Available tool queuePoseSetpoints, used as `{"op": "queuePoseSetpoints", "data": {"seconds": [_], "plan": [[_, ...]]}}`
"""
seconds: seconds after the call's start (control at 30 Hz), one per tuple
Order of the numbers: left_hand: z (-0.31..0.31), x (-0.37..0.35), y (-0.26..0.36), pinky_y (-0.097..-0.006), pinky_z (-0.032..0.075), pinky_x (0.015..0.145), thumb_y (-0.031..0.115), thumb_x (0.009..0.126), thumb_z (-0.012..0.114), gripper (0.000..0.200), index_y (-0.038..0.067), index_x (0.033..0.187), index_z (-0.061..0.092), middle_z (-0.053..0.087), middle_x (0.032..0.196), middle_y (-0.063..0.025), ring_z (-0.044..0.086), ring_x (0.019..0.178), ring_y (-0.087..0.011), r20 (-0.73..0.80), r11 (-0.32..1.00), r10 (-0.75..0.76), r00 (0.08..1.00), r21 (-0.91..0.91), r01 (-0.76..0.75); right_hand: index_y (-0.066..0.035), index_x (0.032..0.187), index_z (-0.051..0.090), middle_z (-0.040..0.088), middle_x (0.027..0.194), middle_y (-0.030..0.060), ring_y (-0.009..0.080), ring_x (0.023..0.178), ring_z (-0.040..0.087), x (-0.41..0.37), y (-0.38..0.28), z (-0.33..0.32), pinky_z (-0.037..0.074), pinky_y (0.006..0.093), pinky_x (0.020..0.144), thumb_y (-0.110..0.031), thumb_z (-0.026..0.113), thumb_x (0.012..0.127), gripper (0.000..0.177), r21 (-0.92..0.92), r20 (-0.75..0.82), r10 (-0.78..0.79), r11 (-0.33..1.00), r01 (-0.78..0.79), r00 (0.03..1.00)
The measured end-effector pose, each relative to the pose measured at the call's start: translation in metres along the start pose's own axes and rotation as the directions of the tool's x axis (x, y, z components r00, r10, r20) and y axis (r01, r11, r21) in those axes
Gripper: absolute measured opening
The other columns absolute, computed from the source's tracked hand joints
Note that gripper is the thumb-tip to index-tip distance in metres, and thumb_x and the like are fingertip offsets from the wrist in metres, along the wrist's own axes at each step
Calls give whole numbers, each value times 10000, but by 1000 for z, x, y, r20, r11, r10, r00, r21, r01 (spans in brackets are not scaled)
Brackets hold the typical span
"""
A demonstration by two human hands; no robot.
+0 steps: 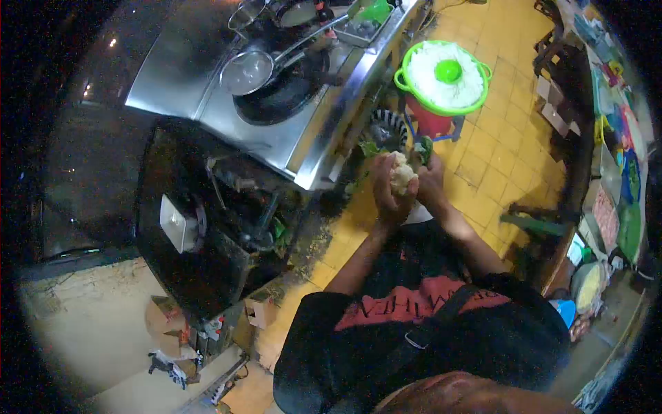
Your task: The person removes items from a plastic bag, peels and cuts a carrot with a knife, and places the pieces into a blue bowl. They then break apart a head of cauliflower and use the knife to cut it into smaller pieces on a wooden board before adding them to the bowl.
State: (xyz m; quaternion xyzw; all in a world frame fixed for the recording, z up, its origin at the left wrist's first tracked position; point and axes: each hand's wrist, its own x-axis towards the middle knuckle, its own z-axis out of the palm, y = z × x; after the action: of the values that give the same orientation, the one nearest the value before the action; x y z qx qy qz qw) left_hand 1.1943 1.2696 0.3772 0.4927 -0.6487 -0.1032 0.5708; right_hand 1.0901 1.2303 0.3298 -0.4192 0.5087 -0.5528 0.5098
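Note:
In front of my body, my left hand [386, 188] is closed around a pale cauliflower [400, 174]. Close beside it, my right hand [432, 181] has its fingers curled at a dark green leaf [424, 148]; whether it also holds a tool is hidden. Below and beyond the hands stands a black-and-white striped container [390, 125], and green leaf pieces [369, 148] show at its near side.
A lime-green colander [401, 81] of white food, with a small green bowl [448, 71], sits on a red base [431, 123]. At left is a steel stove counter [172, 90] with a wok [276, 100] and a strainer [247, 72]. Crowded shelves [607, 200] line the right.

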Motion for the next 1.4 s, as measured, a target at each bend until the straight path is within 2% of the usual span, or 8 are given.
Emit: {"op": "queuePoseSetpoints", "data": {"seconds": [0.3, 0.37, 0.57, 0.67, 0.93, 1.07, 1.2, 1.4], "plan": [[45, 46, -49, -384, 370, 946, 229, 808, 643, 520, -21, 1220, 449, 456, 1170, -163, 470, 1050, -282, -33, 865, -442, 896, -281, 416, -71, 881, 534, 514, 730, 18, 153, 646, 503, 133, 184, -11, 441, 293, 606, 1, 457, 858, 108, -92, 136, -410, 901, 424, 902], [47, 46, -62, -353, 366, 951, 218, 820, 629, 511, -17, 1233, 441, 457, 1173, -145, 464, 1065, -252, -44, 861, -477, 878, -226, 456, -83, 906, 509, 486, 704, 5, 146, 596, 464, 154, 221, -15, 409, 288, 548, 26, 411, 848, 158, -240, 144, 262, 945, -223, 954], [40, 46, -103, -327, 343, 989, 232, 851, 609, 518, 2, 1279, 428, 447, 1247, -116, 443, 1131, -209, 78, 487, -719, 691, -653, 581, -74, 897, 487, 461, 699, 8, 138, 523, 387, 191, 321, -13, 359, 280, 485, 45, 357, 839, 186, -282, 240, 194, 951, -123, 951], [22, 58, -116, -326, 352, 987, 209, 879, 569, 466, 17, 1281, 435, 467, 1235, -106, 451, 1134, -206, 185, 352, -785, 591, -652, 672, -69, 916, 485, 457, 701, 13, 135, 523, 380, 156, 73, 40, 366, 279, 489, 41, 343, 848, 193, 793, 270, 646, 271, -546, 714], [-17, 55, -149, -319, 377, 961, 211, 902, 527, 433, 17, 1279, 439, 488, 1223, -98, 488, 1090, -190, 119, 503, -741, 661, -554, 663, -132, 810, 557, 538, 654, 42, 175, 486, 482, 167, 35, 68, 435, 333, 450, -232, 508, 885, 134, 552, -10, 780, 526, -647, 625], [-36, 65, -158, -309, 370, 959, 204, 901, 531, 430, 21, 1279, 441, 490, 1199, -87, 485, 1082, -189, 70, 543, -719, 692, -566, 621, -68, 987, 623, 645, 861, 102, 214, 719, 616, 194, 73, 66, 506, 371, 646, -385, 632, 845, 347, 351, 282, 711, 548, -759, 644], [-45, 71, -164, -312, 407, 921, 184, 904, 532, 402, 57, 1275, 446, 504, 1175, -80, 507, 1044, -190, 98, 473, -756, 647, -601, 644, 22, 1222, 517, 601, 1140, 147, 261, 1058, 571, 217, 157, 48, 450, 369, 908, -379, 597, 880, 533, -437, 267, 431, 851, -290, 862], [-33, 79, -152, -339, 402, 946, 182, 914, 513, 398, 82, 1290, 429, 494, 1209, -91, 499, 1078, -208, 142, 433, -776, 614, -588, 683, 6, 1218, 496, 560, 1161, 82, 174, 1064, 529, 116, 64, 74, 414, 315, 910, -164, 625, 858, 419, -117, 480, -188, 954, 275, 857]]}}
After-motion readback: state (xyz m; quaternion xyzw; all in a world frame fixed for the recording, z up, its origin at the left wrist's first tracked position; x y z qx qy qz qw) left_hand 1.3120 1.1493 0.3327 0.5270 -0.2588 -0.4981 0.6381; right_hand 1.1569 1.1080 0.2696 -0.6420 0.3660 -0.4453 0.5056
